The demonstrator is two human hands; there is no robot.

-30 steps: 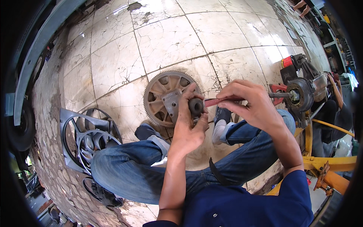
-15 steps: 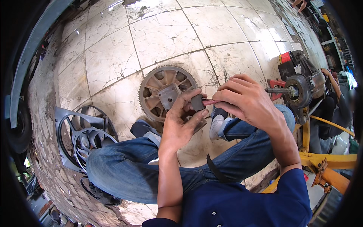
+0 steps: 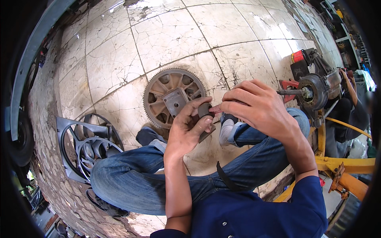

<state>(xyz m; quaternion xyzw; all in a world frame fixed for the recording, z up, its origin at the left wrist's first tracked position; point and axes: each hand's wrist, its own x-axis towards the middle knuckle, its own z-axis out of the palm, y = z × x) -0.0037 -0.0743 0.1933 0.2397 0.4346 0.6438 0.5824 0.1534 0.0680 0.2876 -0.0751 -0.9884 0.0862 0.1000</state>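
My left hand (image 3: 182, 133) is closed around a short dark cylindrical bushing (image 3: 204, 110), thumb below and fingers behind it. Between the fingers of my right hand (image 3: 260, 106) is a reddish-brown strip (image 3: 215, 109), perhaps folded sandpaper. The strip's left end meets the open end of the bushing; how far it goes in is hidden. Just beyond my left hand, a large toothed wheel (image 3: 158, 110) lies flat on the tiles. A grey metal plate with a hole (image 3: 171, 97) rests on its hub, partly covered by my fingers.
A grey plastic fan shroud (image 3: 63, 139) lies left of my knee. To the right are a greasy mechanical assembly with a shaft (image 3: 313, 93), a red stand (image 3: 288, 90) and a yellow metal frame (image 3: 341, 166). Another person (image 3: 353, 107) sits at the far right.
The bushing has turned slightly in my left hand, and its open end shows more. My right hand has shifted a little left with the strip. The view has moved slightly.
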